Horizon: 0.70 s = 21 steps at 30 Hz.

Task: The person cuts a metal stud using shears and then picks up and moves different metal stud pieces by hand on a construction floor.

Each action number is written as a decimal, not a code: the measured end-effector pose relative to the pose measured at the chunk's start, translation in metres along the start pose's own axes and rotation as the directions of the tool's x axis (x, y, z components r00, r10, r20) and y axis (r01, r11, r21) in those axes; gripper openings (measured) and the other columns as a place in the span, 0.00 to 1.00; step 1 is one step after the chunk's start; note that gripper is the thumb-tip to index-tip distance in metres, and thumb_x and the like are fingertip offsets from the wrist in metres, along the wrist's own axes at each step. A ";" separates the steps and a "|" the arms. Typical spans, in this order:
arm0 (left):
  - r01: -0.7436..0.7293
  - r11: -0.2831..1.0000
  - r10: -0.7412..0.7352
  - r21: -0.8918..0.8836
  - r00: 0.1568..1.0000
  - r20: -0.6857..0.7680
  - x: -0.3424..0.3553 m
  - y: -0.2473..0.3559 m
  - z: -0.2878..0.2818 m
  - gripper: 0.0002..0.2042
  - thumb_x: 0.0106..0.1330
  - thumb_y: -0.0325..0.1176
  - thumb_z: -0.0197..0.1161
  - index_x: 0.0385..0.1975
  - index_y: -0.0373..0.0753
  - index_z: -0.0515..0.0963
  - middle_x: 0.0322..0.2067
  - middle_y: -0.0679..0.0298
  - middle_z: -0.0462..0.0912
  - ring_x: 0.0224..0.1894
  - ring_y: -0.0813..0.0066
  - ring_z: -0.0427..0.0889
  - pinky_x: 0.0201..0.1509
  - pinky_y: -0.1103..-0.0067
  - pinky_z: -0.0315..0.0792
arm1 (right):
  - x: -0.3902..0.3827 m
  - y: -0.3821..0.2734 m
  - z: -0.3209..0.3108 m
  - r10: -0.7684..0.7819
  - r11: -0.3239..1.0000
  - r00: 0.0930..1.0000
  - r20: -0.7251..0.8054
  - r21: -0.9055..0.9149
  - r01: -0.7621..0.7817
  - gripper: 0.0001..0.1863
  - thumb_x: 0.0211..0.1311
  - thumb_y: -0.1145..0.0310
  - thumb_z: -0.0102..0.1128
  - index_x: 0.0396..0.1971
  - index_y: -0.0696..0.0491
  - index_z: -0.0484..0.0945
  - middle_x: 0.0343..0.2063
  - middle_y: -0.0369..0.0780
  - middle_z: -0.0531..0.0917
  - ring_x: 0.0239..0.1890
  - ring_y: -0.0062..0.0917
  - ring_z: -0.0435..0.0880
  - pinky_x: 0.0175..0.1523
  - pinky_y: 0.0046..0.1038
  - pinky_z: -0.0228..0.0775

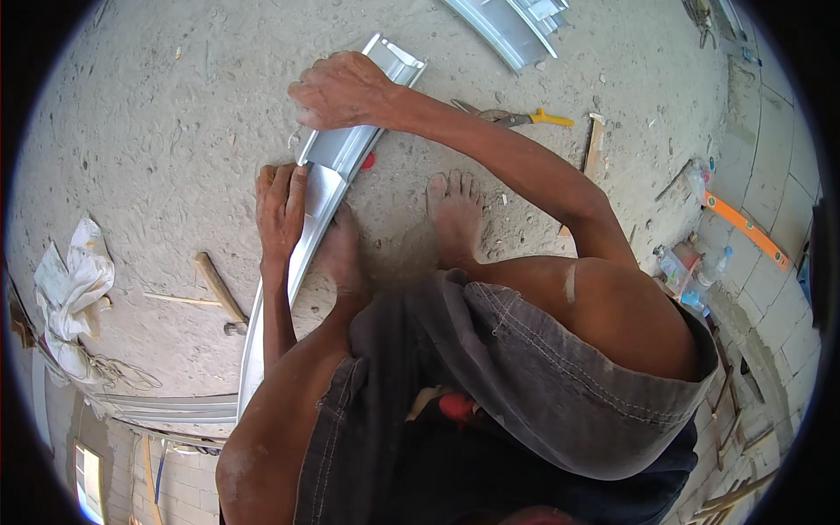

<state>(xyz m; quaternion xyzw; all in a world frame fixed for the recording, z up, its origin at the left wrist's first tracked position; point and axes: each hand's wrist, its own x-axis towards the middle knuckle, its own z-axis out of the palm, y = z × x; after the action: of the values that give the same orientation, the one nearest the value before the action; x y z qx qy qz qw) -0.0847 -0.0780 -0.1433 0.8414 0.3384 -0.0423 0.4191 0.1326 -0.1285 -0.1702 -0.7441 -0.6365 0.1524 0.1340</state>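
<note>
A long, bright silver metal channel (pixel 324 185) lies diagonally between my bent legs, along my left foot. My left hand (pixel 280 199) grips its left side around the middle, fingers closed over the edge. Farther up, my right hand (pixel 341 92) reaches across with curled fingers holding the channel near its far end. A small red round object (pixel 368 161) sits beside the channel. Metal snips with yellow handles (pixel 551 119) lie on the dusty floor beyond my right foot.
More metal channels (pixel 507 31) lie at the top. A hammer (pixel 219 289) and white sacks (pixel 79 271) are on the left. On the right are a wooden strip (pixel 593 144), plastic bottles (pixel 722 262) and an orange level (pixel 748 227) near the block wall (pixel 774 131).
</note>
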 end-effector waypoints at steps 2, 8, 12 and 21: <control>0.024 1.000 -0.024 -0.012 1.000 0.007 0.004 0.004 -0.003 0.14 0.71 0.39 0.52 0.40 0.34 0.78 0.33 0.53 0.72 0.40 0.58 0.71 0.47 0.67 0.66 | -0.001 0.002 0.000 -0.048 0.999 0.998 -0.032 -0.026 0.047 0.14 0.49 0.58 0.55 0.22 0.53 0.81 0.22 0.44 0.83 0.28 0.34 0.84 0.36 0.35 0.76; -0.021 0.999 0.020 0.042 1.000 0.010 0.011 0.004 0.002 0.14 0.70 0.39 0.52 0.38 0.33 0.79 0.31 0.54 0.73 0.37 0.58 0.71 0.43 0.67 0.65 | -0.004 0.002 0.007 -0.006 0.999 0.989 -0.145 -0.042 0.000 0.13 0.47 0.58 0.56 0.21 0.53 0.80 0.22 0.43 0.83 0.30 0.33 0.84 0.40 0.35 0.75; -0.021 0.992 0.027 0.124 0.999 -0.044 0.008 -0.002 0.006 0.14 0.68 0.39 0.53 0.36 0.34 0.79 0.31 0.54 0.74 0.37 0.56 0.71 0.43 0.66 0.63 | -0.004 0.003 0.011 -0.052 0.999 0.983 -0.177 -0.006 0.052 0.13 0.47 0.57 0.57 0.22 0.52 0.80 0.22 0.42 0.83 0.30 0.33 0.84 0.40 0.34 0.75; 0.024 0.989 -0.009 0.145 0.994 -0.105 0.009 -0.005 0.011 0.12 0.60 0.42 0.55 0.34 0.42 0.81 0.33 0.61 0.76 0.40 0.59 0.73 0.46 0.66 0.63 | -0.008 0.009 0.010 -0.111 0.994 0.972 -0.207 -0.049 0.103 0.12 0.49 0.58 0.57 0.27 0.51 0.79 0.24 0.39 0.83 0.31 0.32 0.83 0.37 0.33 0.76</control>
<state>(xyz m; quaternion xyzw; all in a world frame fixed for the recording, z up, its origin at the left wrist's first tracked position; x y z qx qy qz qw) -0.0782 -0.0791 -0.1575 0.8682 0.3626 -0.0265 0.3376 0.1357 -0.1375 -0.1824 -0.7231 -0.6607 0.0540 0.1941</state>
